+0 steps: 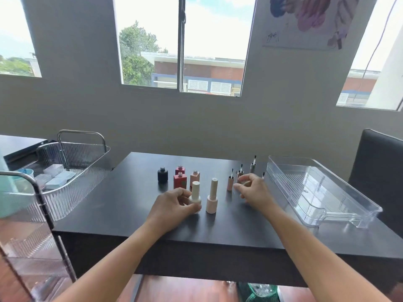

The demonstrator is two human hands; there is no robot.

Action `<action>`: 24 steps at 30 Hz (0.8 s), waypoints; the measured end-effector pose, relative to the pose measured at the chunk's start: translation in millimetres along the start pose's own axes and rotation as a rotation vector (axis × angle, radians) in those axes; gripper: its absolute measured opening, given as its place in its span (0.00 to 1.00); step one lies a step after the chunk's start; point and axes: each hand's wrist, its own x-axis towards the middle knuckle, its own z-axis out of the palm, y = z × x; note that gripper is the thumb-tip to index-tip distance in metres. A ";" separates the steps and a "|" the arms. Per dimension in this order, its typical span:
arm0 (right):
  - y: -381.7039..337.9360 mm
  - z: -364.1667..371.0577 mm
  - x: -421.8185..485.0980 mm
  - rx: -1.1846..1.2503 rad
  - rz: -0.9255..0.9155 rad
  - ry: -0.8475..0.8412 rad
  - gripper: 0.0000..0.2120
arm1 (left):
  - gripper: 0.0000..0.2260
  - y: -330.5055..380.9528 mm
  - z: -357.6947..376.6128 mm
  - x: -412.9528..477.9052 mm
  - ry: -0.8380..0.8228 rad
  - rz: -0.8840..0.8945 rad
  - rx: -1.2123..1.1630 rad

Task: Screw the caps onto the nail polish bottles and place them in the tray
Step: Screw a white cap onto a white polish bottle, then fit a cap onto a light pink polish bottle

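Two capped round bottles stand near me on the matte black bench; my left hand grips the cream bottle. My right hand pinches something small I cannot make out, left of the clear ribbed plastic tray.

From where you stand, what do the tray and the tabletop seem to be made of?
The tray looks like clear, glossy hard plastic: the table shows through its walls, and its ribbed floor catches highlights. The tabletop looks like a dark, matte laminate or painted board, with only soft window reflections; which one is unclear.
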 end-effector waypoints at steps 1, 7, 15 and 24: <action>1.7 3.0 3.5 -0.027 0.008 -0.018 0.12 | 0.17 0.0 0.8 0.3 -0.003 0.001 0.014; 2.4 15.8 15.1 -0.153 -0.022 0.018 0.19 | 0.18 -2.2 2.2 1.3 -0.004 0.009 0.050; -3.2 23.5 16.3 -0.177 -0.038 0.052 0.09 | 0.20 -2.8 0.8 1.1 -0.021 0.009 0.029; -5.7 12.8 -2.3 -0.075 -0.067 0.042 0.05 | 0.33 -3.8 -26.3 17.6 -0.030 0.042 -0.149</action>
